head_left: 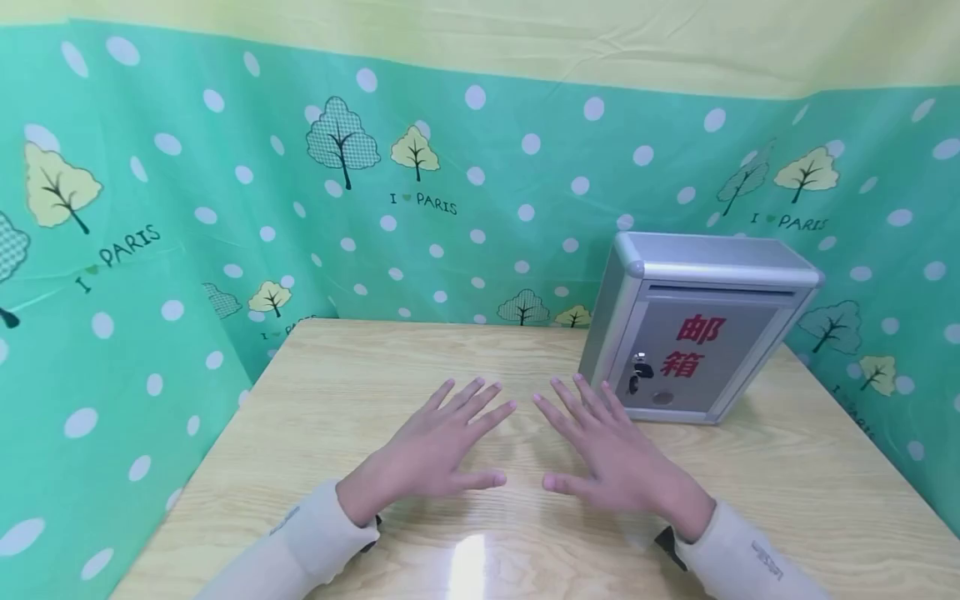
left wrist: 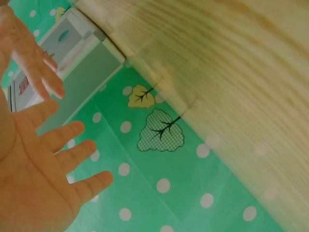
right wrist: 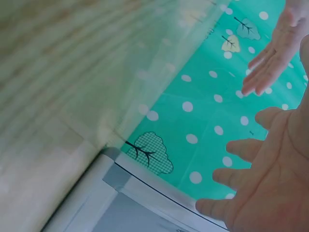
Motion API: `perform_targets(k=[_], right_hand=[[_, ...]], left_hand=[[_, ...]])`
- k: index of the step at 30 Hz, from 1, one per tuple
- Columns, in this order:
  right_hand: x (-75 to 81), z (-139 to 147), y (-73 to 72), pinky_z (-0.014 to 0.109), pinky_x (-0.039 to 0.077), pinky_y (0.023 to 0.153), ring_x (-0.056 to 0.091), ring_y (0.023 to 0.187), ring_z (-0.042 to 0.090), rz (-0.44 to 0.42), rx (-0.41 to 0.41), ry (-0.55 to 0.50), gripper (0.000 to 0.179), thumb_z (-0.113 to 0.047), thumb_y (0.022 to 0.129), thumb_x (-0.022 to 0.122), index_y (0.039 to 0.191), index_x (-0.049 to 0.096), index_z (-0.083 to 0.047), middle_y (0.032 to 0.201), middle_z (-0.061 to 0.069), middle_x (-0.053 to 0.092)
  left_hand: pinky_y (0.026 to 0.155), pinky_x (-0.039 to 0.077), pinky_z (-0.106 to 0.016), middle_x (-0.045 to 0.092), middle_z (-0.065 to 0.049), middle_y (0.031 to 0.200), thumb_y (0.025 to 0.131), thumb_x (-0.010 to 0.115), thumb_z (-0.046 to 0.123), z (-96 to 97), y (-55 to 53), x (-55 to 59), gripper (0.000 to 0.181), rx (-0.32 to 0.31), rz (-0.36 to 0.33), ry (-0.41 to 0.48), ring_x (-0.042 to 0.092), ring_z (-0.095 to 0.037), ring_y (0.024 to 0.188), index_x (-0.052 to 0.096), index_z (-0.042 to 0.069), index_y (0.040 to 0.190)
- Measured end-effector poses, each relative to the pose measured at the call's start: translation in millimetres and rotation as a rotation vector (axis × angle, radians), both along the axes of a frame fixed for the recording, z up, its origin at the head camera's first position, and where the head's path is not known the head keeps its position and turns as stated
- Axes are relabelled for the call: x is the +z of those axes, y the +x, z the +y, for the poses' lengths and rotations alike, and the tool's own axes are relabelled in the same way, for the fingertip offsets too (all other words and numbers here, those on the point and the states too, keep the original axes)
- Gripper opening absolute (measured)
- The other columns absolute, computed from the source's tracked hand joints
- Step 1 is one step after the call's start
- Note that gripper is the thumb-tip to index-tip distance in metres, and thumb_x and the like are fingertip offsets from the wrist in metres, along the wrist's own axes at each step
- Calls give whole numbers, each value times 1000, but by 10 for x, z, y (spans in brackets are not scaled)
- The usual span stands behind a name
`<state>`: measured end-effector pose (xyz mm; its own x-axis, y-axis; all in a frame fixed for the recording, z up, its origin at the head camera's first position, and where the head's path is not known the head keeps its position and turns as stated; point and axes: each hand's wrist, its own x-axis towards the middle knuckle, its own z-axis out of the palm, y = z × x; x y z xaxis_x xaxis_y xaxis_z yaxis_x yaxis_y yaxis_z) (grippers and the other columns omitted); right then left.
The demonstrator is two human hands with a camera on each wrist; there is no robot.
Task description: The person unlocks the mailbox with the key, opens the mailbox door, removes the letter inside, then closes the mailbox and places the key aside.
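Observation:
Both hands hover over a wooden table with fingers spread and nothing in them. My left hand (head_left: pixel 435 446) is left of centre, its thumb pointing toward the other hand. My right hand (head_left: pixel 611 454) mirrors it, and its fingertips overlap the lower left corner of a grey metal mailbox (head_left: pixel 720 350) in the head view. Red characters mark the mailbox's front door, below a dark slot. Small keys (head_left: pixel 634 383) hang at the lock on the door's left side. In the left wrist view the left palm (left wrist: pixel 36 179) shows bare; the right palm (right wrist: pixel 275 179) does too in the right wrist view.
The wooden table (head_left: pixel 337 375) reaches back to a green curtain (head_left: pixel 450 258) with white dots and printed trees, which also hangs along both sides. The mailbox stands upright at the table's back right. A bright light reflection lies near the front edge.

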<state>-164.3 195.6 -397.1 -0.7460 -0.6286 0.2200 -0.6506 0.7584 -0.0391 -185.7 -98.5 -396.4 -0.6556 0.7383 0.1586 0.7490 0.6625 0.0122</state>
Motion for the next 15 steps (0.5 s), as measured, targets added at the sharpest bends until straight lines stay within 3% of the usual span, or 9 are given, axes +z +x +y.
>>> perform_targets(k=[8, 15], right_hand=[[73, 33, 0, 69, 7, 124, 1, 156, 37, -59, 20, -34, 90, -61, 97, 58, 166, 11, -28, 171, 7, 9], [163, 63, -38, 69, 17, 122, 17, 154, 41, -16, 75, -51, 91, -55, 96, 63, 166, 14, -25, 169, 9, 20]], left_hand=[[126, 18, -59, 31, -10, 166, 101, 54, 58, -23, -30, 82, 73, 4, -16, 34, 24, -33, 154, 33, 21, 161], [122, 31, -58, 43, -13, 159, 101, 61, 49, 17, -100, 168, 67, -16, 34, 136, 37, -36, 148, 41, 18, 157]])
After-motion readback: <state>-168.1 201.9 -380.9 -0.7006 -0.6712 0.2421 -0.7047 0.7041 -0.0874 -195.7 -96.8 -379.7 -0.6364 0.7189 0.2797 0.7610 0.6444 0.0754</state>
